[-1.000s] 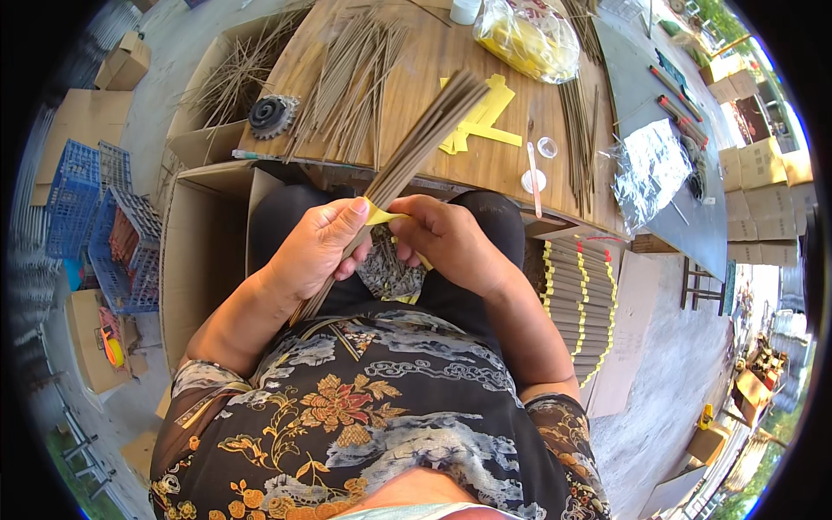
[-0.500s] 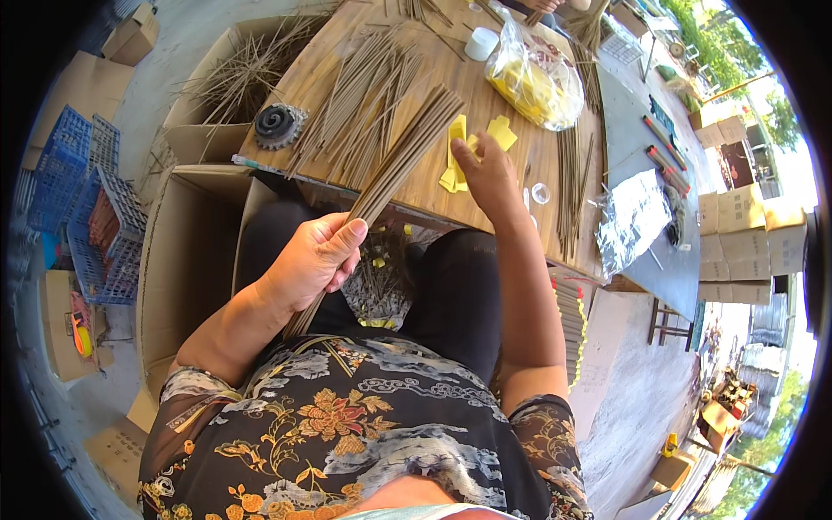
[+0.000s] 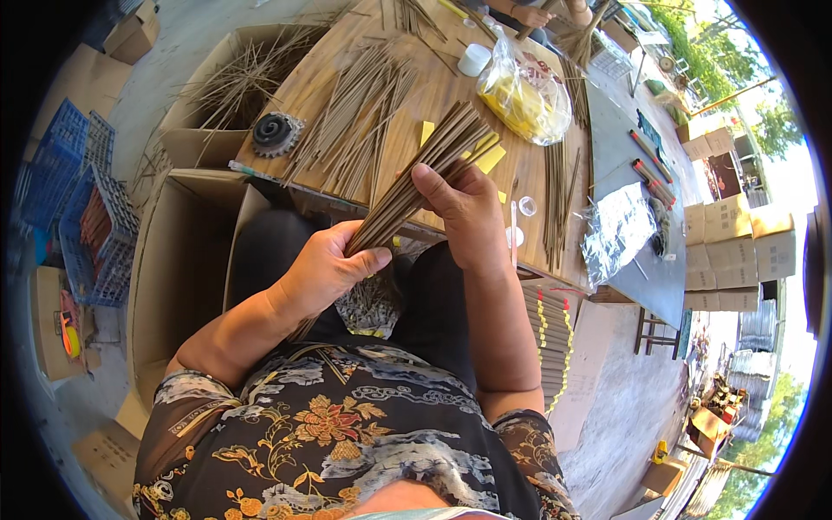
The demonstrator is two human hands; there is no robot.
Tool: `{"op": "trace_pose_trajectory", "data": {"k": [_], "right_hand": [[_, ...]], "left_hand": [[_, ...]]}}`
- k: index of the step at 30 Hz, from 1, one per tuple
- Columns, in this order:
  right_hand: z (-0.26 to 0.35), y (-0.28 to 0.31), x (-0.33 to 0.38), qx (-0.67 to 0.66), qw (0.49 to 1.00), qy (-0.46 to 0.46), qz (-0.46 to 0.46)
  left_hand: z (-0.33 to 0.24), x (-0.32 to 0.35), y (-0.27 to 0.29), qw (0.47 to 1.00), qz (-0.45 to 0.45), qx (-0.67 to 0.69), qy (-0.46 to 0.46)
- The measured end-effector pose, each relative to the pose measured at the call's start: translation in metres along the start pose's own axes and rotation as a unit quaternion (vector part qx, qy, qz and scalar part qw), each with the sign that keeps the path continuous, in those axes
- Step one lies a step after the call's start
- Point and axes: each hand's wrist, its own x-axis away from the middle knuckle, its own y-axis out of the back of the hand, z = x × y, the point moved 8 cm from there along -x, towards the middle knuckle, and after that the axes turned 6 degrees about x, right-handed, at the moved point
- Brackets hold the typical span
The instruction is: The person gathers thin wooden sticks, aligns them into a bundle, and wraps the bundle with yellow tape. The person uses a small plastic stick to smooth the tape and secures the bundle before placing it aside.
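Observation:
A thick bundle of thin brown sticks [image 3: 425,169] slants up from my lap toward the wooden table [image 3: 416,104]. My left hand [image 3: 325,269] is closed around the bundle's lower part. My right hand [image 3: 464,217] rests against the bundle's upper part, with the thumb laid across the sticks. Yellow paper slips [image 3: 487,158] lie on the table just behind the bundle. A small bag of short stick pieces [image 3: 368,303] sits in my lap below the left hand.
Loose sticks [image 3: 355,121] are spread over the table beside a dark round spool [image 3: 276,134], a plastic bag of yellow slips [image 3: 524,95] and a white cup [image 3: 474,59]. Open cardboard boxes [image 3: 178,260] stand at my left, blue crates [image 3: 74,199] farther left. Another person's hand [image 3: 529,13] is at the table's far end.
My right hand left the lap, reached out to the yellow slips on the table, then came back onto the bundle's upper part. My left hand kept holding the bundle, which now stands higher.

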Motion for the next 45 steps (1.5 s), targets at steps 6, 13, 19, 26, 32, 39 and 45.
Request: {"op": "trace_pose_trajectory", "data": {"k": [6,13,19,26,32,39,45], "right_hand": [[-0.001,0.0,0.004,-0.023,0.999,-0.011,0.027],[0.031,0.035,0.02,0.208,0.938,0.16,-0.225],[0.068,0.023,0.038,0.287,0.908,0.217,-0.213],[0.051,0.032,0.032,0.35,0.902,0.132,-0.215],[0.057,0.026,0.034,0.404,0.878,0.158,-0.204],[0.046,0.033,0.032,0.339,0.915,0.127,-0.177],[0.057,0.037,0.028,0.318,0.933,0.074,-0.152]], "left_hand": [[0.004,0.007,-0.008,0.999,0.01,0.027,0.036],[0.01,0.004,0.005,0.999,-0.022,-0.045,-0.01],[0.009,0.001,0.009,0.986,-0.033,-0.153,-0.055],[0.005,0.001,0.005,0.961,-0.043,-0.253,-0.098],[0.005,0.003,0.004,0.96,-0.044,-0.259,-0.095],[0.008,0.0,0.003,0.953,-0.03,-0.27,-0.13],[0.003,0.003,0.003,0.951,-0.027,-0.285,-0.114]]}}
